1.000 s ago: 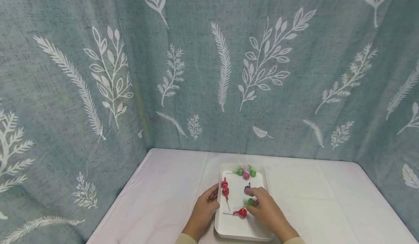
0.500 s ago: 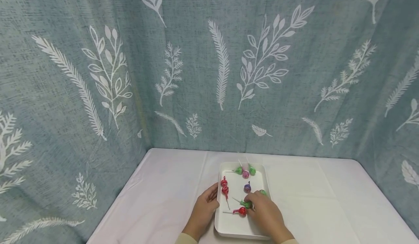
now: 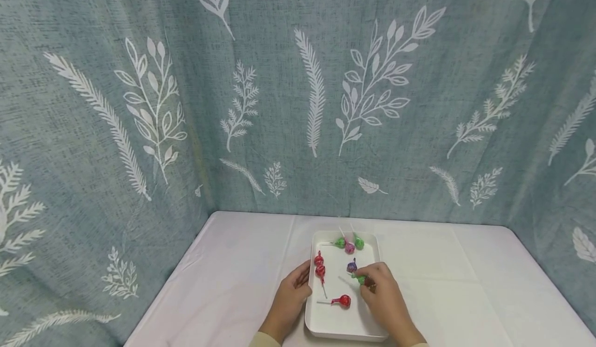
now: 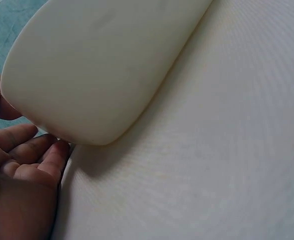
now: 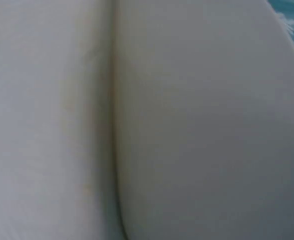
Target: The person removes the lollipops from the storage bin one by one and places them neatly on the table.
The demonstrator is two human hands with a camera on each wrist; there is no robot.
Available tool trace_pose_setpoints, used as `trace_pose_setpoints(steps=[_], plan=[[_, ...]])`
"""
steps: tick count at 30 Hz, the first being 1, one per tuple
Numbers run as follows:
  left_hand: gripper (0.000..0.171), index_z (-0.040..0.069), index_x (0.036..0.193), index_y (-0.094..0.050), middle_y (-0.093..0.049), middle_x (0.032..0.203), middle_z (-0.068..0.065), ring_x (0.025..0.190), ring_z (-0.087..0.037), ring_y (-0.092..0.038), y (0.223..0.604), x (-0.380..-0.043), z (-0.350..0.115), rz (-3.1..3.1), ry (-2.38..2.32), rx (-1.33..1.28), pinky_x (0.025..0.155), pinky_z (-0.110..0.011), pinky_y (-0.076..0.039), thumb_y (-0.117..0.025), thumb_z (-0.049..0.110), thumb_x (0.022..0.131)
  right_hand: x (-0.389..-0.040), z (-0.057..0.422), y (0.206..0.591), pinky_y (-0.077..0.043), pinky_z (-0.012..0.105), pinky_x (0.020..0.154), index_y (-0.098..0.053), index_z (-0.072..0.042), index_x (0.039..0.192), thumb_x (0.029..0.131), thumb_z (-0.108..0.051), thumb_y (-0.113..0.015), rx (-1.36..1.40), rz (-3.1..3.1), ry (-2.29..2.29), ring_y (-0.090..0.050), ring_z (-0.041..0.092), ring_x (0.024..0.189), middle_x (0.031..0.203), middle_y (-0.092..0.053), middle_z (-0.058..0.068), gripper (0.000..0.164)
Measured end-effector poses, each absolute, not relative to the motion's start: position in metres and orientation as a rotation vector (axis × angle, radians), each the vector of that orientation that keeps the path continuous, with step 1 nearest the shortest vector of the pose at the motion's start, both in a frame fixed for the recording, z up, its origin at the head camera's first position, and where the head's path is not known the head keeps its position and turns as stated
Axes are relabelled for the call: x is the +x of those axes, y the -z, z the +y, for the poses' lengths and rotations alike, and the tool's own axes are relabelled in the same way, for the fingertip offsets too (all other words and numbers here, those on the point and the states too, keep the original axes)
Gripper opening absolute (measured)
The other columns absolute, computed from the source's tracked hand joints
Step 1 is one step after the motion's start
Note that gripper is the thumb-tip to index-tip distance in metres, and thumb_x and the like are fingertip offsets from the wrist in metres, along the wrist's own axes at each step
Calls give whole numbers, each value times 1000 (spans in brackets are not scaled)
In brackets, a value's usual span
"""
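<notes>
A white tray point(image 3: 326, 326) holds several wrapped lollipops. My right hand point(image 3: 384, 290) is over its right half, thumb and index finger pinching a green lollipop point(image 3: 360, 280) whose white stick points up and left. Just beyond sits a purple lollipop point(image 3: 352, 268); nearer me lies a red lollipop point(image 3: 344, 301). My left hand point(image 3: 291, 298) grips the tray's left edge, also visible in the left wrist view, where fingers point(image 4: 51, 157) touch the tray's wall point(image 4: 96, 90). In the right wrist view only the tray's outer wall point(image 5: 202, 130) and the cloth show.
Two red lollipops point(image 3: 319, 271) lie along the tray's left side. At its far end are a pink lollipop point(image 3: 349, 249) and two green lollipops point(image 3: 359, 243). A white cloth point(image 3: 447, 285) covers the table, with a blue-green leaf-patterned curtain point(image 3: 279, 104) behind and at both sides.
My right hand has taken hold of the green lollipop beside the red one and moved it up and right, close to the purple one. My left hand has stayed on the tray.
</notes>
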State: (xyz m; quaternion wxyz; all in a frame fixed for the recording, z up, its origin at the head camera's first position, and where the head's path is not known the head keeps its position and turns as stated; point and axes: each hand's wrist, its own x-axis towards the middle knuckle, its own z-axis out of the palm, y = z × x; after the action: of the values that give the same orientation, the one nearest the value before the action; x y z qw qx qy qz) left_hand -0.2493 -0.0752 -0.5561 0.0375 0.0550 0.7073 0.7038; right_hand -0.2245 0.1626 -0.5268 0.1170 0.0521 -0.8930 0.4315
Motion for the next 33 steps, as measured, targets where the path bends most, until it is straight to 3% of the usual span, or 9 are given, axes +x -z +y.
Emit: trace_pose_setpoints(steps=[7,15,28,33], plan=[[76,-8,160,-45,-50,162,-24,151,-42,-45,555,-249,-76,2175,-2150,180,123,-51,-37,-59,-6,85,-223,176,524,-61,23,86,-75,-8,120,98,1,-75,24,-2433,-1589,-66,20,103,122,-62,7,23],[75,-7,160,-47,-52,161,-21,151,-40,-45,554,-250,-75,2196,-2132,179,123,-49,-37,-58,-5,86,-227,192,524,-61,20,83,-63,1,136,102,-6,-72,-197,-2275,-1803,-68,26,112,135,-61,18,36],[74,-5,159,-49,-52,162,-19,150,-38,-47,554,-249,-75,2195,-2125,165,122,-48,-38,-59,-6,86,-236,236,531,-60,17,84,-60,1,143,109,-18,-65,-425,-2211,-1757,-68,0,97,143,-59,17,40],[74,-3,159,-50,-50,163,-18,151,-39,-45,552,-248,-76,2189,-2122,172,122,-50,-38,-60,-6,86,-243,249,537,-58,13,83,-59,2,145,110,-15,-63,-474,-2192,-1760,-65,-5,94,145,-57,18,39]])
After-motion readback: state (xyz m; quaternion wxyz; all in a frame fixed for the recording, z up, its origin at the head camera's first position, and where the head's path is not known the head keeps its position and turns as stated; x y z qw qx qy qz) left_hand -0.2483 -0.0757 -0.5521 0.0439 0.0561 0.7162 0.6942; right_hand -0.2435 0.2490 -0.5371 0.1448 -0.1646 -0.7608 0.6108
